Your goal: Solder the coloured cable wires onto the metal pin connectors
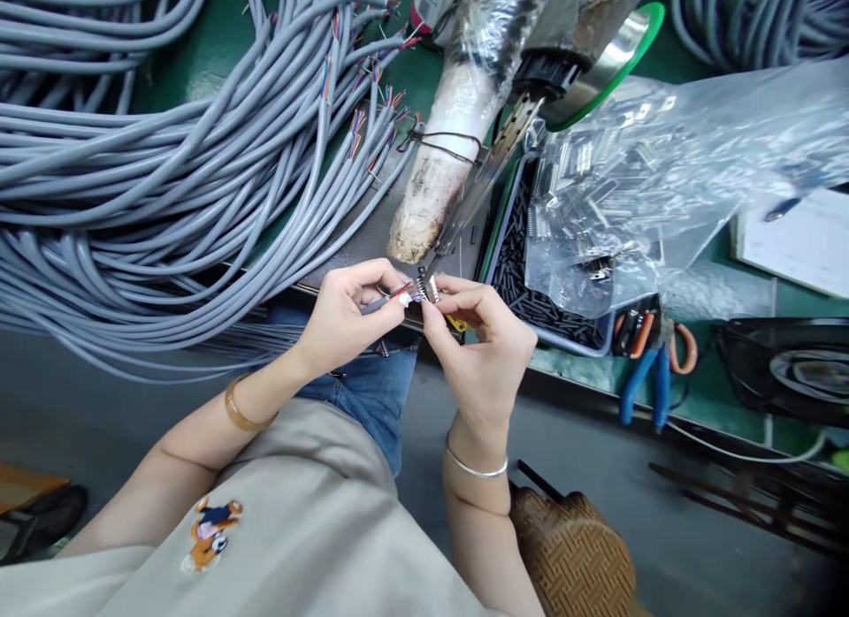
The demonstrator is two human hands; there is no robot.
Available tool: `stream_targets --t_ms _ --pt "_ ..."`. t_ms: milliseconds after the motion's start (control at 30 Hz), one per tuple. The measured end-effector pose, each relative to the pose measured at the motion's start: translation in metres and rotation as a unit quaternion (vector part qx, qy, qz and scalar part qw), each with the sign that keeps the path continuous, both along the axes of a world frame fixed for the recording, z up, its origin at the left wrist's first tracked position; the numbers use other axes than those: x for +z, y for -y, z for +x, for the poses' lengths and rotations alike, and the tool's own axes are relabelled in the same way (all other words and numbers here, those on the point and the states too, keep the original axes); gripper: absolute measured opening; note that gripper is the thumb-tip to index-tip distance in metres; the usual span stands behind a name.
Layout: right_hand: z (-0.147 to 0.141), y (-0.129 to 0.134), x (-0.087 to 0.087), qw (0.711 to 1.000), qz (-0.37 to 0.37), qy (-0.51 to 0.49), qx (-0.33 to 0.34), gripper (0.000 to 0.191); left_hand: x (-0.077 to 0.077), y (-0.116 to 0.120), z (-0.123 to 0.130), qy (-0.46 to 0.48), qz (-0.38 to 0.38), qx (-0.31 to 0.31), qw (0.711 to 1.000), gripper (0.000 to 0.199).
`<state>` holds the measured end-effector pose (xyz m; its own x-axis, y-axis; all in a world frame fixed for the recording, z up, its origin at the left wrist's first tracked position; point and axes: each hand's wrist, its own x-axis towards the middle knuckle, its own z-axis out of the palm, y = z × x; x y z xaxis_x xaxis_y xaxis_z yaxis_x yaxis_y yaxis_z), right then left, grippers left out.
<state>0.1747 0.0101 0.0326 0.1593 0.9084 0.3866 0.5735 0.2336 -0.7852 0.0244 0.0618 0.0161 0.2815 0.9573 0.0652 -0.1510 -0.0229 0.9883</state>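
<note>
Pinching the stripped end of one grey cable (375, 306) between thumb and forefinger, my left hand (351, 312) is closed on it, with the red and other thin wires (401, 290) fanning out past my fingertips toward the right. My right hand (481, 334) is closed too, thumb and fingers gripping a small metal connector (428, 286) by its side, so that it sits just between my two grips, where the wires meet its row of pins. The narrow end of a soldering iron (487, 179) slants down right at the connector; whether it touches the pins I cannot tell. My fingertips cover part of the connector and the cable end, and the join of wires and pins is too small to make out. Something yellow (456, 323) shows only partly beneath my right fingers. Left of me the bundle of grey cables (165, 184) runs out past the picture's edge. To the right, a clear plastic bag (716, 148) overlaps the tray (605, 338) of black sleeves (550, 312), and the metal pieces inside it blur together. The top edge cuts off the white tube (441, 148) beside the iron.
</note>
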Motion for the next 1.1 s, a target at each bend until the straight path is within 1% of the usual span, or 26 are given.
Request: stream_targets --t_ms 133,300,500,833,933,1000,1033,1100 --pt "0.000 -0.003 0.001 1.000 0.004 0.004 -0.001 0.014 0.002 -0.001 0.001 0.005 0.006 0.009 1.000 0.008" --pt "0.001 -0.003 0.003 1.000 0.011 0.013 -0.002 0.013 0.004 -0.002 0.000 0.014 0.010 0.006 1.000 0.007" --pt "0.002 -0.002 0.004 1.000 0.004 0.019 -0.003 0.012 0.003 -0.002 -0.001 0.007 -0.021 0.001 1.000 0.007" --pt "0.000 -0.003 0.004 1.000 -0.017 -0.012 -0.006 0.013 0.003 -0.002 -0.001 0.008 -0.044 -0.005 0.999 0.008" --pt "0.001 -0.001 0.002 1.000 -0.021 -0.007 -0.004 0.012 0.005 -0.002 -0.001 0.021 -0.068 -0.019 0.997 0.011" --pt "0.001 0.003 -0.001 1.000 0.001 0.005 -0.029 0.006 0.006 -0.002 -0.001 0.035 -0.088 -0.035 0.995 0.014" --pt "0.002 0.005 -0.003 0.998 0.032 0.009 -0.058 0.004 0.005 -0.001 -0.001 0.043 -0.097 -0.041 0.994 0.015" --pt "0.003 0.012 -0.008 0.980 0.141 -0.007 -0.138 0.013 0.004 0.000 -0.002 0.057 -0.110 -0.047 0.991 0.018"
